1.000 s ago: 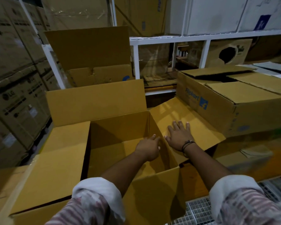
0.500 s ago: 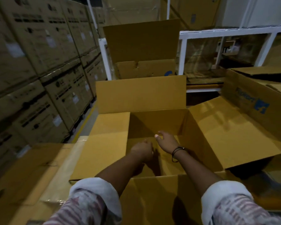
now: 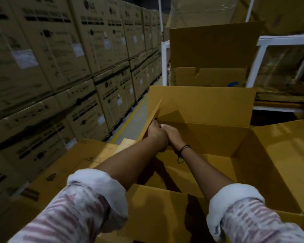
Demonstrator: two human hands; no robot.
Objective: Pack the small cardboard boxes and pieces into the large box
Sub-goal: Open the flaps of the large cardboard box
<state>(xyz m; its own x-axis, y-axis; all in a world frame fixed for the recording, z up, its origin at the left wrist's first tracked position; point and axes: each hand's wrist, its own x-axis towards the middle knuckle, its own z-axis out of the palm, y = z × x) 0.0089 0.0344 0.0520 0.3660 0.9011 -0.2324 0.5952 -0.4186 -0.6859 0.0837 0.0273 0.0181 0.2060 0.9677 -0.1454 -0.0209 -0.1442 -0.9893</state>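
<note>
Large open brown cardboard box (image 3: pixel 209 137) sits directly before person. Left hand (image 3: pixel 156 135) grips box's raised left flap (image 3: pixel 153 116), fingers curled round edge. Right hand (image 3: pixel 172 135) touches it, fingers curled; grip on flap unclear. Printed cartons (image 3: pixel 60 58) stacked left.

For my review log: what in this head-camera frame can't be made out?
1. Head view, floor of the large box: partly covered by both forearms and deep shadow, so its contents are unclear.
2. Head view, fingers of the right hand: hidden behind the left hand, which grips the left flap; the right hand's hold is unclear.
3. Head view, labels on the stacked cartons: blurred and too small to read.
</note>
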